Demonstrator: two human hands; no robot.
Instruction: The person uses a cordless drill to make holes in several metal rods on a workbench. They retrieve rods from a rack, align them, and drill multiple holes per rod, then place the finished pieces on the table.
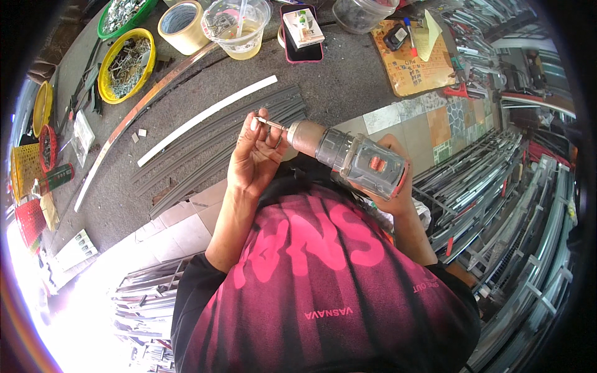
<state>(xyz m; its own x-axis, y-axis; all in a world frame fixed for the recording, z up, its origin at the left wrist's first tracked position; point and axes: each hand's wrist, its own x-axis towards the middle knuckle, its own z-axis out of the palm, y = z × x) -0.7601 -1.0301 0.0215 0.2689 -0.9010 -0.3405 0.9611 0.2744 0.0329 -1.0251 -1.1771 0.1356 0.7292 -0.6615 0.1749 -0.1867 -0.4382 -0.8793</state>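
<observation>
A cordless drill (367, 163) lies across in front of my chest, its chuck (305, 137) pointing left. My right hand (398, 163) is wrapped round its far right side; the handle is mostly hidden. A thin metal bit (273, 126) sticks out of the chuck. The thumb and fingers of my left hand (260, 149) are closed about the bit's tip; whether a screw sits there is too small to tell. Beneath and beyond my left hand, several long dark grey strips (205, 140) lie on the worktable (348, 81), beside a white strip (208, 118).
Yellow (101, 78) and green (152, 7) baskets hold small metal hardware. Farther back are a tape roll (196, 40), a plastic cup (249, 46), a phone (305, 55) with a small box on top, and a marked board (404, 74). Metal profiles (472, 168) fill racks at right.
</observation>
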